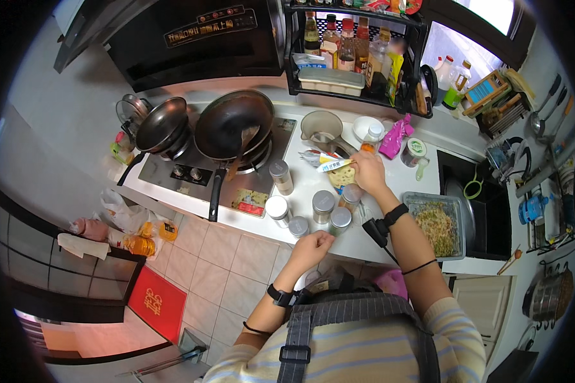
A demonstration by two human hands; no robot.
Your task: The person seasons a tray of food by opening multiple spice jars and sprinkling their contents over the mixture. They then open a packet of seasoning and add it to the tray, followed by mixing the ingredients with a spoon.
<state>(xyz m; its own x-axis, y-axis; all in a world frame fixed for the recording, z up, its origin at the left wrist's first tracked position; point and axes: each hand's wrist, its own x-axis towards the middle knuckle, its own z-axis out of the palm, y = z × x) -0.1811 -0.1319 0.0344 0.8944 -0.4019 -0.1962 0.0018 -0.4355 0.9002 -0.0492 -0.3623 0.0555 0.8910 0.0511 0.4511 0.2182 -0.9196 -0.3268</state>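
Note:
My right hand [370, 173] reaches over the counter, against a white packet [335, 165] and just in front of a white-capped bottle [371, 138] with orange contents. Whether its fingers grip either one is hidden. My left hand [311, 250] is by the counter's front edge with fingers curled in and nothing visible in them, close to a grey-lidded jar [340, 218]. Around that jar stand a taller grey-lidded jar [323, 206], a short jar [299, 226], a white-lidded jar [278, 210] and another jar [350, 195]. A further jar [281, 176] is beside the stove.
A wok [235, 119] with a wooden spatula [239, 153] and a smaller pan [162, 125] sit on the gas stove [172, 184]. Behind are a saucepan [321, 127], white bowl [367, 128] and pink bag [396, 136]. A plastic food tub [436, 227] rests by the sink [493, 206].

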